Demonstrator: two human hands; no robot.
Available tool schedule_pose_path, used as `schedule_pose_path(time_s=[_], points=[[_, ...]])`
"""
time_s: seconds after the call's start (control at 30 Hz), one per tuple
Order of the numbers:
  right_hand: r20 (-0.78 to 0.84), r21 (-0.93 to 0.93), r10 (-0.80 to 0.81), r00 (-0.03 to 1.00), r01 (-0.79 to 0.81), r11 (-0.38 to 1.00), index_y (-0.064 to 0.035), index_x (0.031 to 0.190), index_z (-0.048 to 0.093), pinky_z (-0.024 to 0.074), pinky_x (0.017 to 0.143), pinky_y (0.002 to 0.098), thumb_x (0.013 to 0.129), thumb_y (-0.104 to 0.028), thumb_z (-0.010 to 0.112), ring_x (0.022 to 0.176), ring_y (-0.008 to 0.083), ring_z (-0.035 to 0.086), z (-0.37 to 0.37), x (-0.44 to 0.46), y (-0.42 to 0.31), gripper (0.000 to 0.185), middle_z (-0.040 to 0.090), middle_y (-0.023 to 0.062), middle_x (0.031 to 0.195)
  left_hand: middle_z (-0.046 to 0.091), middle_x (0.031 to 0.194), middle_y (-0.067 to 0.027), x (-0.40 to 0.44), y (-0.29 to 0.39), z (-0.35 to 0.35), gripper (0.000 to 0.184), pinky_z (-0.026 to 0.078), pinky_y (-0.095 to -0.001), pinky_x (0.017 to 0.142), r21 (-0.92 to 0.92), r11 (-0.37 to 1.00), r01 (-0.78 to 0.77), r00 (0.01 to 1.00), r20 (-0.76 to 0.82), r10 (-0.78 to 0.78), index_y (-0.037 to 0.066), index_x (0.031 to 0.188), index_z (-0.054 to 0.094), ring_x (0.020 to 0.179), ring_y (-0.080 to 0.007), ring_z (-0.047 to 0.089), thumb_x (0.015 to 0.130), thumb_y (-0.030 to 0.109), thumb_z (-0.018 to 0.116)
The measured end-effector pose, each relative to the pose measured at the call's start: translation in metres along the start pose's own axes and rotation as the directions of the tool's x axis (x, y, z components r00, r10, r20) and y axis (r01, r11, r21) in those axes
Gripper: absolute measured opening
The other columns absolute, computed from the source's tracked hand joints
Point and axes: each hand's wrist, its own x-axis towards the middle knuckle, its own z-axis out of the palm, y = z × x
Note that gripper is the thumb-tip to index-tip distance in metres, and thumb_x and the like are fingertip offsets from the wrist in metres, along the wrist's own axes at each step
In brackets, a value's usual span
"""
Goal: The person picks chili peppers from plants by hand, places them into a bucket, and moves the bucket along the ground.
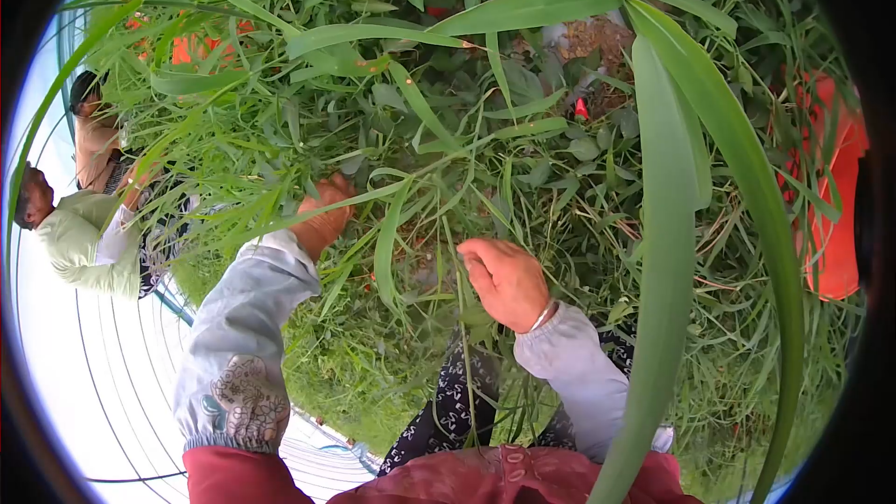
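Left hand (325, 215): in green foliage (271, 145), fingers partly hidden, grip unclear.
Right hand (509, 285): fingers curled beside thin stem (460, 294), grip unclear.

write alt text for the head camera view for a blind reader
A person's left hand reaches into dense green plants, partly hidden, with the right hand loosely curled nearby. Long broad leaves cross the foreground; an orange object shows at right, two other people at far left.
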Motion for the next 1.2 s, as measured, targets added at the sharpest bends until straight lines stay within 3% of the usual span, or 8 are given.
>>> schedule_pose_path(time_s=[0.1, 0.27, 0.33, 0.37, 0.53, 0.77, 1.03, 1.2], points=[[0.017, 0.015, 0.016, 1.0, -0.016, 1.0, -0.0054, 0.096, 0.055, 0.0462, 0.069, 0.0351, 0.078, -0.008, 0.052, 0.077, 0.0275, 0.058, -0.003, -0.001, -0.002, 0.018, 0.061, 0.0098, 0.084, 0.05, 0.078, -0.0093, -0.01, -0.009, -0.022, 0.024, 0.044, -0.0388, 0.051, 0.34, 0.918, -0.206, 0.965, -0.085, 0.248, 0.011, 0.103, 0.052, 0.062, -0.0249, 0.053, 0.08, 0.016, 0.047], [0.02, 0.042, 0.045, 0.999, -0.045, 0.998, -0.0055, 0.095, 0.055, 0.0465, 0.068, 0.0348, 0.078, -0.008, 0.052, 0.078, 0.0273, 0.058, -0.004, -0.004, -0.003, 0.017, 0.061, 0.0102, 0.084, 0.055, 0.092, -0.0166, -0.019, -0.017, -0.008, 0.038, 0.049, -0.0424, 0.063, -0.479, 0.871, -0.111, 0.985, -0.169, 0.033, 0.005, 0.117, 0.043, 0.076, -0.0306, 0.059, 0.079, 0.012, 0.046], [0.028, 0.033, 0.054, 0.998, -0.055, 0.998, -0.0056, 0.096, 0.055, 0.0467, 0.068, 0.0345, 0.078, -0.007, 0.052, 0.078, 0.0273, 0.059, -0.006, -0.003, -0.004, 0.018, 0.061, 0.0107, 0.085, 0.056, 0.096, -0.0189, -0.019, -0.022, -0.009, 0.04, 0.049, -0.0423, 0.067, -0.119, 0.983, -0.142, 0.944, -0.314, 0.099, 0.001, 0.118, 0.041, 0.08, -0.0325, 0.059, 0.079, 0.011, 0.046], [0.029, 0.022, 0.053, 0.998, -0.053, 0.998, -0.0057, 0.096, 0.055, 0.0469, 0.068, 0.0343, 0.079, -0.007, 0.052, 0.078, 0.0273, 0.059, -0.006, -0.002, -0.003, 0.018, 0.061, 0.0109, 0.085, 0.057, 0.097, -0.0196, -0.014, -0.021, -0.006, 0.04, 0.049, -0.0419, 0.069, 0.411, 0.909, -0.068, 0.913, -0.34, 0.223, -0.001, 0.117, 0.041, 0.081, -0.0329, 0.059, 0.079, 0.012, 0.046], [0.027, -0.039, 0.091, 0.996, -0.09, 0.995, -0.0053, 0.097, 0.055, 0.0469, 0.07, 0.0349, 0.079, -0.006, 0.051, 0.08, 0.0283, 0.059, -0.011, -0.016, 0.004, 0.019, 0.061, 0.0124, 0.086, 0.06, 0.069, -0.0186, -0.025, -0.041, -0.086, 0.034, 0.05, -0.0361, 0.057, -0.461, 0.843, -0.278, 0.96, -0.09, 0.267, -0.003, 0.107, 0.047, 0.067, -0.0252, 0.062, 0.078, 0.015, 0.051], [0.035, -0.505, -0.092, 0.995, 0.097, 0.857, -0.0081, 0.101, 0.055, 0.0373, 0.087, 0.0395, 0.077, -0.007, 0.053, 0.106, 0.0305, 0.046, -0.044, -0.025, -0.07, 0.024, 0.049, 0.0089, 0.116, 0.059, 0.07, -0.0182, -0.08, -0.03, -0.106, 0.035, 0.047, -0.0416, 0.065, -0.937, 0.291, 0.194, 0.972, 0.143, -0.185, 0.007, 0.103, 0.055, 0.071, -0.0343, 0.059, 0.07, 0.019, 0.058], [0.328, 0.201, 0.025, 0.944, -0.095, 0.975, -0.0042, 0.103, 0.053, 0.045, 0.072, 0.0271, 0.083, -0.008, 0.052, 0.077, 0.0179, 0.057, -0.013, -0.013, -0.129, 0.02, 0.059, 0.008, 0.092, 0.057, 0.099, -0.0111, -0.146, 0.013, -0.154, 0.028, 0.048, -0.036, 0.066, -0.999, 0.013, 0.049, 0.742, 0.027, -0.67, 0.007, 0.092, 0.053, 0.078, -0.0302, 0.059, 0.064, 0.001, 0.058], [0.353, 0.657, 0.187, 0.917, -0.385, 0.648, -0.0012, 0.118, 0.045, 0.0378, 0.089, 0.0294, 0.089, -0.009, 0.045, 0.102, 0.0145, 0.048, 0.023, -0.001, -0.126, 0.029, 0.053, 0.0069, 0.109, 0.057, 0.091, -0.011, -0.135, 0.034, -0.21, 0.039, 0.048, -0.0326, 0.063, -0.956, -0.122, -0.266, 0.65, -0.084, -0.755, 0.008, 0.095, 0.051, 0.078, -0.0293, 0.058, 0.059, -0.006, 0.06]])
